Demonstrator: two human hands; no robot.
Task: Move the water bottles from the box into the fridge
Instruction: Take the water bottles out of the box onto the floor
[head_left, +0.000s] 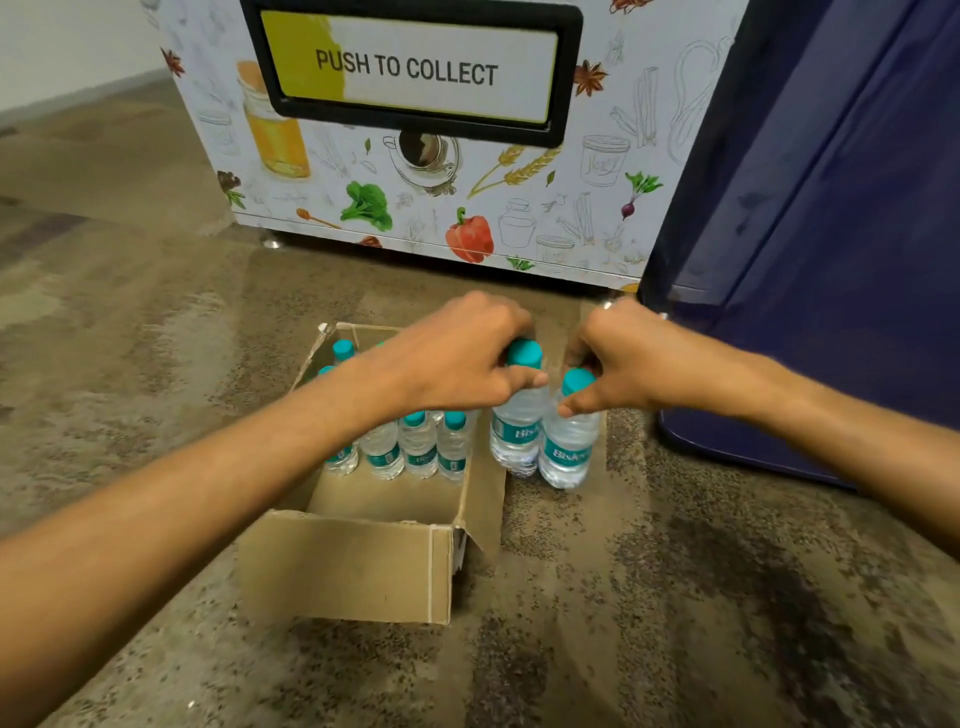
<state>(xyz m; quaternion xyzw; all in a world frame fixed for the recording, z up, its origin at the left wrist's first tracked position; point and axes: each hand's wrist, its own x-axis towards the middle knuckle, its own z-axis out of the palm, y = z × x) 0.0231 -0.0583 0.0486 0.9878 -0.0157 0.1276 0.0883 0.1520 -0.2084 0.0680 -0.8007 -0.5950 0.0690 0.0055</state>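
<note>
Left hand (457, 358): centre of the frame, fingers and thumb curled round the neck of the left bottle (519, 421), just under its teal cap.
Right hand (628, 358): just right of it, pinching the right bottle (569, 447) at the neck, thumb in front.
Held bottles: upright, side by side and touching or nearly so, right of the box wall and over its opened flap. I cannot tell if their bases are off the floor (156, 322).
Box (353, 566): lower centre, on the floor, open. The boxed bottles (415, 447) stand in it, a front row plus more caps behind the left forearm.
Fridge: probably the dark blue cabinet (831, 208) at the right edge. No open door shows.
Machine (415, 182): top centre, printed panel with a "PUSH TO COLLECT" flap.
Risk, slip: a neck grip carries the full weight on a few fingers, so a wet or smooth neck could slide out.
Risk, knock: the held bottles swing close together and may bump each other or catch the flap.
Risk, door: with both hands full, opening the fridge would mean juggling a bottle.
</note>
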